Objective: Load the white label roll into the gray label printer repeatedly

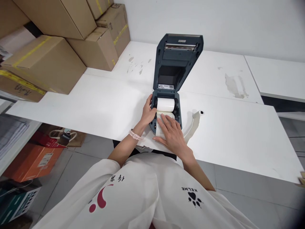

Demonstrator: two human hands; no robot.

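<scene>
Dark blue-grey plastic printer (pixel 170 93) sits lid-up on the flat white counter (pixel 114 117), a fat white paper roll (pixel 166 104) inside it. The left hand (pixel 148 112) curls at the printer's left side; I cannot tell if its grip pinches. The right hand (pixel 172 135) has its grip spread flat on a pale paper strip (pixel 159 128) at the printer's front.

Matt dark plastic printer (pixel 175 58), shiny metal bar (pixel 180 47), smooth white paper roll (pixel 166 104), smooth table (pixel 111 108) with rough-looking patches (pixel 234 86), matt cardboard box (pixel 57 65), cloth shirt (pixel 143 187)
</scene>
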